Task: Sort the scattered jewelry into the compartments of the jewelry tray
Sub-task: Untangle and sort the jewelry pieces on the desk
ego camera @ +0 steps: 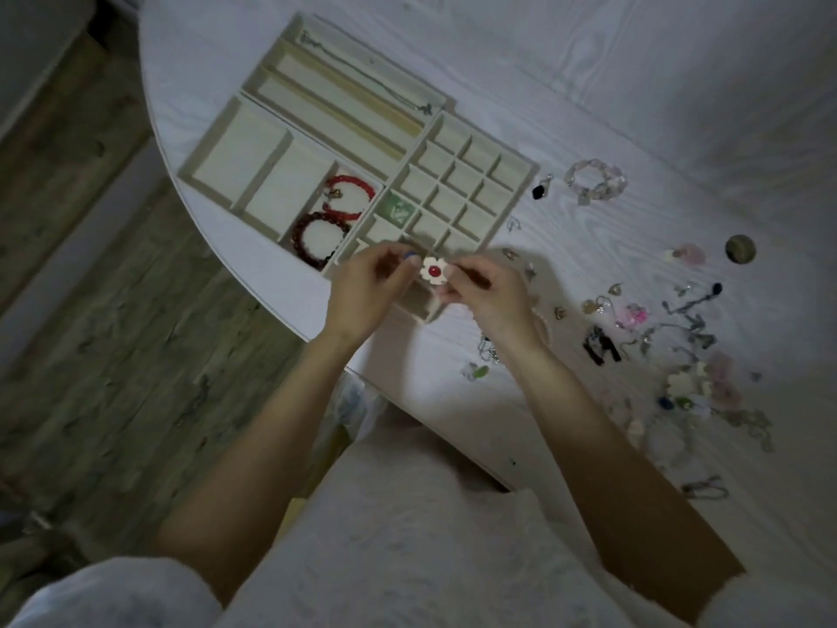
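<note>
A cream jewelry tray (512, 199) with a grid of small compartments lies on the white table, joined by a tray of larger compartments (217, 151) and one of long slots (281, 79). Two red bead bracelets (333, 215) lie in a large compartment, a green piece (397, 209) in a small one, a thin chain (362, 81) in a long slot. My left hand (367, 292) and my right hand (487, 294) together pinch a white flower piece with a red centre (434, 270) just above the grid tray's near corner. Scattered jewelry (656, 337) lies to the right.
A clear bead bracelet (595, 181) and a dark pendant (540, 190) lie right of the grid tray. A round dark stone (740, 249) sits further right. The table's curved edge (271, 292) runs close to the trays, with wooden floor (113, 310) beyond.
</note>
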The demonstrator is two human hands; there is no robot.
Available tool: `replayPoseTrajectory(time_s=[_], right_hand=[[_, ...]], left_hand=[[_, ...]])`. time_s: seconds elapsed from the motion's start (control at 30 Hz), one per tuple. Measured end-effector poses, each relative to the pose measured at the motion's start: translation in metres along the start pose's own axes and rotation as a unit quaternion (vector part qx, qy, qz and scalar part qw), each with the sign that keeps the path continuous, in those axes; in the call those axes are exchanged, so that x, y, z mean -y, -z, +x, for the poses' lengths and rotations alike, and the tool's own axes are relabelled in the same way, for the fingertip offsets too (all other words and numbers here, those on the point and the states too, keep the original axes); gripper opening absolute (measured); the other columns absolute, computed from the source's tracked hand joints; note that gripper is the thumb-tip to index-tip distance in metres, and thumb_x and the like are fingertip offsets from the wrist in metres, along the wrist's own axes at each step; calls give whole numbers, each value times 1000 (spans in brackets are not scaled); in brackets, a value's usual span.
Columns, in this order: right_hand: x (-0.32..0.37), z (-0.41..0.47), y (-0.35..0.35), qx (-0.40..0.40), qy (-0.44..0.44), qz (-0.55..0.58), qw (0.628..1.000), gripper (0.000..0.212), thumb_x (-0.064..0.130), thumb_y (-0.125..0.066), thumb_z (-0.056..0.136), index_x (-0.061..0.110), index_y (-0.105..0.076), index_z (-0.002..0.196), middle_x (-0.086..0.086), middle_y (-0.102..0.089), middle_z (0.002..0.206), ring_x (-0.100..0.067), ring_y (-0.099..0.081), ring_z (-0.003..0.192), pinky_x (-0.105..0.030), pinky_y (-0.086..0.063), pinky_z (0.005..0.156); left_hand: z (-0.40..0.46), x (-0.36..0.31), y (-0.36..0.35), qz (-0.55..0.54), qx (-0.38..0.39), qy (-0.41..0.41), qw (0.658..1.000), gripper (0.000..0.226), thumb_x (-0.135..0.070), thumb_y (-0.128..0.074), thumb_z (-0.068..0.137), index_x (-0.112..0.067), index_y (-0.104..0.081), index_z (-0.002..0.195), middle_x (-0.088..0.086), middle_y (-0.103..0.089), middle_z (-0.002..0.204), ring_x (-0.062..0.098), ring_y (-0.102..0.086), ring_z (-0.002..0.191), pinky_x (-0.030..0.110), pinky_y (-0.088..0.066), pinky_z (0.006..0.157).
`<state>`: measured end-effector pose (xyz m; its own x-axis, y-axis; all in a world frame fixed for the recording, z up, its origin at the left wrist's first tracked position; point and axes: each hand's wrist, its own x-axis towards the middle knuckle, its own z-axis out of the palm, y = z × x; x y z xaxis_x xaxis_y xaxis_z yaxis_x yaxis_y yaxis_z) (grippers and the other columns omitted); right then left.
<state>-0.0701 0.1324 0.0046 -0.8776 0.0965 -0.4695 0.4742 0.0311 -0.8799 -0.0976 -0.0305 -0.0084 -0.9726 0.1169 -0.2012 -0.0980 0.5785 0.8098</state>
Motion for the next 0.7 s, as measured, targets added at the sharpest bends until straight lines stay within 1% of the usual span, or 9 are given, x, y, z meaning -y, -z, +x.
replayPoseTrajectory(time_s=[0.07,0.2,0.27,0.33,0.4,0.47,0.5,0.6,0.7], right_hand=[[3,16,-12,-30,8,-23,999,12,7,-58,91,3,-65,101,-7,-69,80,-16,-68,70,-29,-58,71],[11,38,-24,-78,5,-38,996,10,6,-59,91,10,-59,99,-2,-68,85,-12,-66,60,-25,-55,59],[12,46,-29,-95,1,-68,993,9,11,-59,92,13,-57,100,-3,-69,88,-12,-66,58,-26,-53,54],[11,48,-31,-110,13,-153,982,14,19,-58,93,13,-61,105,-4,-71,91,-12,-67,61,-29,-53,56],[8,46,-27,-133,48,-274,951,19,20,-57,93,11,-65,108,-5,-71,94,-15,-67,71,-26,-50,64],[5,41,-20,-152,105,-349,919,18,15,-57,91,10,-68,105,-7,-68,97,-16,-62,77,-20,-40,65],[2,40,-17,-153,133,-371,906,18,11,-57,90,10,-69,104,-8,-66,99,-16,-59,79,-19,-36,65],[-6,42,-13,-132,206,-444,862,23,8,-58,85,12,-69,104,-10,-58,104,-23,-50,94,-25,-38,71],[-12,49,-15,-113,258,-495,822,28,8,-58,80,16,-69,105,-11,-54,99,-23,-42,96,-33,-39,79]], left_hand=[[21,2,8,44,-16,-20,999,16,-33,-61,92,-20,-70,93,-12,-65,83,1,-54,71,12,-36,64],[63,-1,14,171,-11,-63,983,33,-49,-57,90,-18,-67,88,-8,-61,79,11,-53,70,25,-36,58],[80,-4,15,206,16,-105,973,35,-51,-56,88,-18,-68,91,-4,-63,81,15,-56,75,30,-42,62],[89,-6,18,257,50,-147,954,33,-50,-56,89,-21,-69,100,0,-67,89,21,-59,88,36,-47,70],[94,-2,23,305,66,-186,932,30,-42,-56,91,-20,-69,107,5,-67,96,27,-57,97,41,-48,76],[92,7,29,303,62,-226,924,27,-32,-54,92,-18,-68,110,9,-66,99,32,-57,95,43,-48,75],[90,11,31,294,51,-243,923,28,-29,-51,92,-17,-68,111,9,-66,99,33,-57,91,42,-48,72],[85,23,31,290,21,-279,915,26,-25,-53,90,-16,-70,108,9,-65,98,31,-54,83,35,-41,67],[82,23,24,304,17,-298,905,25,-20,-56,86,-16,-70,107,10,-62,99,30,-52,84,33,-37,69]])
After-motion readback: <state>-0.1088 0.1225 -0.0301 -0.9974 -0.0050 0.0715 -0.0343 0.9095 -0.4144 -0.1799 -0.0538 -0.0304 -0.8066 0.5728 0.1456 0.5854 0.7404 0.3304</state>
